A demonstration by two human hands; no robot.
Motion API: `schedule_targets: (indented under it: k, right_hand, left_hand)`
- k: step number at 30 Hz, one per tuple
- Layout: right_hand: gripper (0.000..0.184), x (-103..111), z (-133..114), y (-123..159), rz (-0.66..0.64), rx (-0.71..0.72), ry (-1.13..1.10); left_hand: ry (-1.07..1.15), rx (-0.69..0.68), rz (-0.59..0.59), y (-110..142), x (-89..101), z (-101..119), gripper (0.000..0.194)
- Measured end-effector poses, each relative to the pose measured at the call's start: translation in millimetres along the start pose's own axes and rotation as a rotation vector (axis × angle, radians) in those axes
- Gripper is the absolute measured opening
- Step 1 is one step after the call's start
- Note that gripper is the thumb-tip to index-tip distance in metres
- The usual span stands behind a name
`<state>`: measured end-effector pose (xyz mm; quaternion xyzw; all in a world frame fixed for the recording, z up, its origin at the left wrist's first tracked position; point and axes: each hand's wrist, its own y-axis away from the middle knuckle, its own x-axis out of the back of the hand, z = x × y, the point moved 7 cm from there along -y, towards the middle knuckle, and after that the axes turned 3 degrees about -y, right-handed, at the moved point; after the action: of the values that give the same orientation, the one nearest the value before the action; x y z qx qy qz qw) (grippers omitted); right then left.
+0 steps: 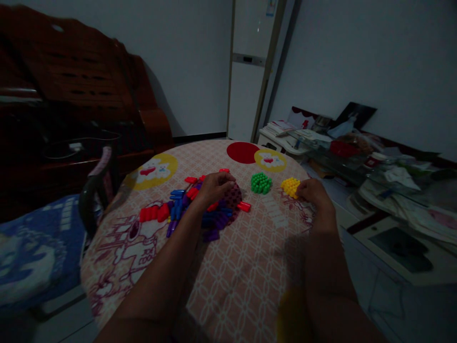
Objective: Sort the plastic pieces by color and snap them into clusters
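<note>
My left hand [216,188] hovers over a loose heap of plastic pieces, its fingers loosely bent and nothing visible in them. Blue pieces [177,205], purple pieces [219,220] and red pieces [193,193] make up the heap, partly hidden by my left hand and forearm. Farther right, the fingertips of my right hand [314,193] are drawn together at the right edge of a cluster of small yellow knobbed pieces [290,187]. A similar green cluster [261,183] stands between my hands. One red piece [243,206] lies apart, right of the heap.
A patterned cloth [243,281] covers the round table. At left are a chair with a blue cushion [39,252] and a wooden bench [78,71]. A cluttered glass-topped cabinet [335,157] runs along the right wall. Behind the table stands a tall white unit [246,95].
</note>
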<state>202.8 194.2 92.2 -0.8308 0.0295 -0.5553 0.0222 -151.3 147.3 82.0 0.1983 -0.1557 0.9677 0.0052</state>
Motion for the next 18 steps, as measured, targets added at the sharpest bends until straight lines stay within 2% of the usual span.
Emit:
schedule_targets:
  k: [6, 10, 13, 16, 18]
  right_hand:
    - [0.009, -4.8, 3.4, -4.6, 0.009, -0.048, 0.131]
    - [0.009, 5.6, 3.1, -0.8, 0.046, -0.064, 0.111]
    - [0.012, 20.2, -7.6, 4.3, 0.153, -0.020, 0.011]
    - [0.013, 23.5, -22.8, 7.4, 0.192, -0.002, -0.120]
    - [0.011, 19.4, -36.4, 8.7, 0.181, 0.039, -0.199]
  left_hand:
    - [0.036, 0.018, -0.020, 0.5, -0.4, 2.9, 0.025]
    - [0.042, 0.030, 0.013, 1.4, 13.1, 7.8, 0.026]
    - [0.032, 0.045, 0.108, 2.8, 41.6, 5.2, 0.034]
    - [-0.027, 0.084, 0.262, 10.2, 88.6, -5.7, 0.039]
    - [-0.158, 0.145, 0.328, 20.4, 122.7, -15.5, 0.038]
